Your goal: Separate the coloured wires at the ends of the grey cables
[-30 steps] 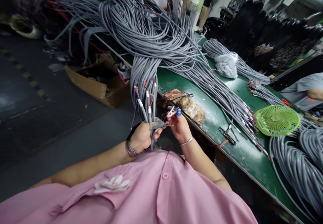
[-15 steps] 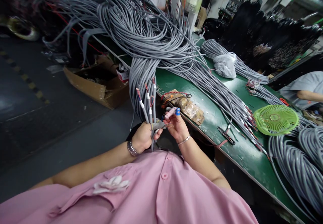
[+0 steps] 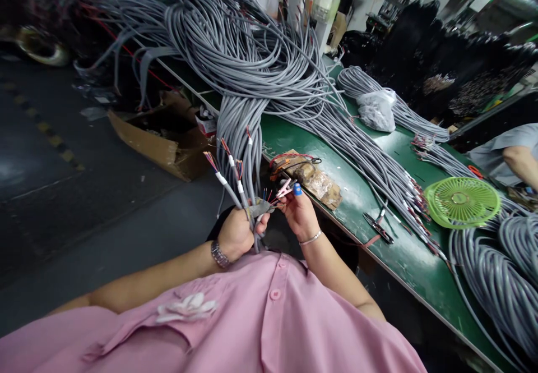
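My left hand (image 3: 236, 231) is closed in a fist around several grey cables (image 3: 230, 185), whose stripped ends with white bands and coloured wires fan up and to the left. My right hand (image 3: 299, 211) is closed on a small pink-handled cutter (image 3: 284, 189), its tip at the thin coloured wires of the cable end (image 3: 269, 198) sticking out of my left fist. A blue cap covers one fingertip of my right hand. Both hands are just off the near edge of the green table (image 3: 378, 249).
A big heap of grey cable (image 3: 252, 53) covers the table's far end and hangs over its edge. On the table lie a brown block (image 3: 313, 176), black pliers (image 3: 378, 226), a green fan grille (image 3: 462, 200) and a plastic bag (image 3: 376, 109). A cardboard box (image 3: 168, 137) sits on the floor. Other people work at the back and right.
The cable ends in my left fist have tilted to the left and spread. The cutter in my right hand has shifted slightly at the wire tips.
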Available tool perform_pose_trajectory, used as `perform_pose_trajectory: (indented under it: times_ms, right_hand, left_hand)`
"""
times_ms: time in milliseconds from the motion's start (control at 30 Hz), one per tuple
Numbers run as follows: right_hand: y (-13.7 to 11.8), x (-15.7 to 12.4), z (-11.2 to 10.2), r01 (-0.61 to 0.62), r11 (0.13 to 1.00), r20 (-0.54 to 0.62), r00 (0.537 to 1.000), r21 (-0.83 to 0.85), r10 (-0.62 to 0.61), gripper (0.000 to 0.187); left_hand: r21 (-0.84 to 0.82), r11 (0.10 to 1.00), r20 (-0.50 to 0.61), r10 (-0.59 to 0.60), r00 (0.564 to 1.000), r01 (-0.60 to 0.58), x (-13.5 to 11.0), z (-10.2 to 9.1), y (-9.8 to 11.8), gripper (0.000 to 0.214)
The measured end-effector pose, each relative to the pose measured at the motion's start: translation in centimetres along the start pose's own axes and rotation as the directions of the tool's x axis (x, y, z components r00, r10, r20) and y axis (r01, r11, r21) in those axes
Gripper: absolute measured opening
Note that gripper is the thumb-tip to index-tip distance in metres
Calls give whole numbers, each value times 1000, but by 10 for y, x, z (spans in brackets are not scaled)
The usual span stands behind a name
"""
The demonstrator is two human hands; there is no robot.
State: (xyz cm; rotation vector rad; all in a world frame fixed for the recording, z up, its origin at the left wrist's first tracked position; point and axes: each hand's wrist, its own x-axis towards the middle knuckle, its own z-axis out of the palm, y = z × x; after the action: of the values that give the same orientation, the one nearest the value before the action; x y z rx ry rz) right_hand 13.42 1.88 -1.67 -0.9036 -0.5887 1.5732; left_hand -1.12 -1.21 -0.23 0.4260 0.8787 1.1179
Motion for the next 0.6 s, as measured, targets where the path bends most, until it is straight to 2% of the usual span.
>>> perform_pose_trajectory:
  times_ms: [67,133,167,267,333,500,600]
  right_hand:
    - [5,1,-2,120,988,-45,991,-96,-125,37]
    - [8,3,-4,173,976,-38,983,-130,-179,40]
    - [9,5,-5,152,983,-14,988,-106,-155,41]
    - [9,8,-3,-13,999,50,999,43,10,41]
    - [8,10,-1,-80,989,46,996,121,75,38]
    - [9,14,2,-76,978,-33,996,196,84,31]
    - [10,14,3,-86,977,-36,995,193,95,34]
  left_hand:
    - [-6,1000,3,6,1000,-6,1,2,0,19]
    - [-5,1000,-3,8,1000,-8,2,4,0,19]
    - [-4,1000,-9,6,1000,-6,2,5,0,20]
    - [-1,1000,-32,0,999,0,3,6,-2,21]
    - [3,1000,-50,0,999,0,4,6,-4,22]
    - [19,1000,-64,1,998,0,8,4,-9,23]
    - [21,1000,-60,5,998,-4,7,4,-8,22]
